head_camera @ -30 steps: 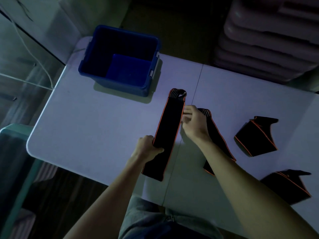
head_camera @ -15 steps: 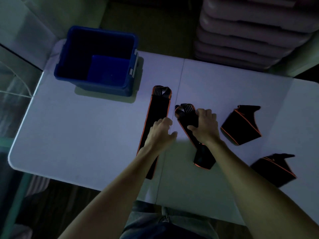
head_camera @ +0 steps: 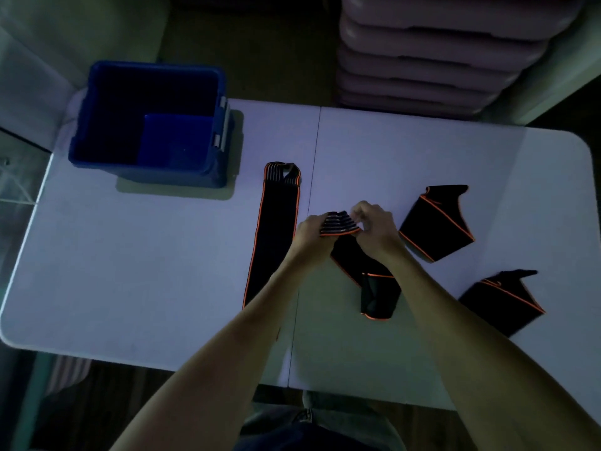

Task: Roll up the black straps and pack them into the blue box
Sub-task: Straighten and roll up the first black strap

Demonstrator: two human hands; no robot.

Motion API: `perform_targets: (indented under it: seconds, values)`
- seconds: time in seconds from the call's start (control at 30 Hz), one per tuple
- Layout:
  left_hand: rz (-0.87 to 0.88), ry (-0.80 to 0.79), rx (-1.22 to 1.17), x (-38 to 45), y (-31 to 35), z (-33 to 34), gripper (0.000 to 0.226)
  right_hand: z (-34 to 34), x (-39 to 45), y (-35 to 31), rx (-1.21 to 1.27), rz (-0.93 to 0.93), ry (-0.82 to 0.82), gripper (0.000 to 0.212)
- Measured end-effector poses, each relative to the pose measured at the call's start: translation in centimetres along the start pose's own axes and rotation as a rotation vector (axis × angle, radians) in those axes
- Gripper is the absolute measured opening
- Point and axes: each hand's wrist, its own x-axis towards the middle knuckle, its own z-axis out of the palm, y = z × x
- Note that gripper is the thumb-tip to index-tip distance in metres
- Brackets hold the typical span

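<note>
dim light falls on a pale table [head_camera: 162, 271] with a blue box [head_camera: 153, 122] near its far left corner. the box looks empty, so no strap is packed yet.

half a second ago the left hand [head_camera: 310, 236] was reaching across and the right hand [head_camera: 377, 229] lay flat on the second strap [head_camera: 367, 271]. now both hands have come together on its striped end [head_camera: 340, 224] and lifted that end off the table. the fingers of both hands are pinched shut on it, one hand at each side. the rest of the strap trails down toward the person and lies crumpled on the table.

the long strap [head_camera: 271, 236] that was held a second ago now lies flat and straight, just to the left of the hands, with nobody touching it.

two folded straps [head_camera: 435, 222] [head_camera: 502, 301] wait on the right, well apart from the box.

it looks like the rolling of this strap is just starting. all four straps are left to roll and pack.
</note>
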Motion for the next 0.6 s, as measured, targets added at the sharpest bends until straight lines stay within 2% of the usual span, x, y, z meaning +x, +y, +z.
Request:
perform_targets:
  seconds: [0.07, 0.17, 0.27, 0.33, 0.4, 0.47, 0.53, 0.6]
  values:
    - [0.02, 0.074, -0.154, -0.6, 0.3, 0.0, 0.009, -1.4, -0.8, -0.6, 0.13, -0.11, -0.02, 0.021]
    - [0.028, 0.153, -0.404, -1.3, 1.4, -0.7, 0.013, -3.1, -1.9, -2.4, 0.246, -0.204, -0.002, 0.017]
    - [0.039, 0.081, -0.598, -2.4, 2.2, -1.5, 0.037, -4.8, -2.6, -4.8, 0.455, -0.194, 0.055, 0.015]
    - [0.037, -0.028, -0.548, -3.0, 1.5, -1.7, 0.05, -5.9, -3.2, -6.8, 0.592, -0.188, 0.073, 0.022]
    - [0.005, -0.14, -0.376, -3.4, 1.0, -1.8, 0.037, -6.6, -3.6, -8.8, 0.656, -0.214, 0.086, 0.02]
    - [-0.025, -0.174, -0.222, -3.7, 0.4, -1.9, 0.024, -6.8, -3.4, -10.2, 0.7, -0.212, 0.118, 0.015]
    - [-0.065, -0.164, -0.179, -3.9, -0.6, -2.6, 0.018, -6.9, -3.0, -11.6, 0.754, -0.197, 0.152, 0.01]
    - [-0.137, -0.182, -0.236, -4.5, -1.2, -4.2, 0.01, -6.5, -2.3, -12.7, 0.779, -0.173, 0.181, 0.008]
